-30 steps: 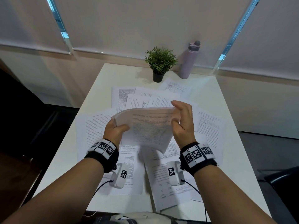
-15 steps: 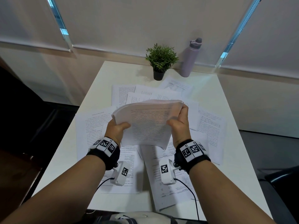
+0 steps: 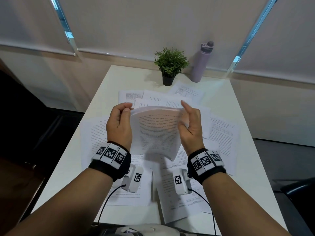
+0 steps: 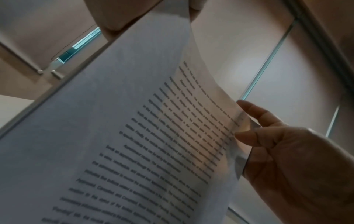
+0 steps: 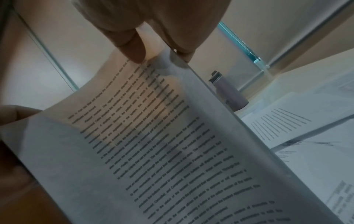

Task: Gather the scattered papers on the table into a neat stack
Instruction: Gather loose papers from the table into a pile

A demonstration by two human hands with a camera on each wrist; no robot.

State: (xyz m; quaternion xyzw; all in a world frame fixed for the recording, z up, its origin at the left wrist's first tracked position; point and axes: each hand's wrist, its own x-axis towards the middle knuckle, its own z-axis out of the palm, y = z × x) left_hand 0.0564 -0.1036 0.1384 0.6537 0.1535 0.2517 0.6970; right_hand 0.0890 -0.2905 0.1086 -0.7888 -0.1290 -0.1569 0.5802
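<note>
A bundle of printed papers (image 3: 158,132) hangs upright above the table between both hands. My left hand (image 3: 127,108) pinches its top left corner, thumb in front and fingers curled behind. At the top right edge my right hand (image 3: 184,116) holds it, thumb on the front sheet and index finger raised. The left wrist view shows the papers (image 4: 114,136) and the right hand (image 4: 277,151) pinching their edge. The right wrist view shows the same sheets (image 5: 153,151). Several loose sheets (image 3: 95,133) lie scattered on the white table (image 3: 119,79), also to the right (image 3: 223,133) and near me (image 3: 172,201).
A small potted plant (image 3: 170,65) and a lilac bottle (image 3: 201,63) stand at the table's far edge against the wall. More sheets (image 3: 187,92) lie just in front of them. A dark chair (image 3: 300,193) sits off the table's right side.
The bundle has turned from lying wide between the hands to hanging upright. Both hands have shifted up to its top corners, the left one rising most.
</note>
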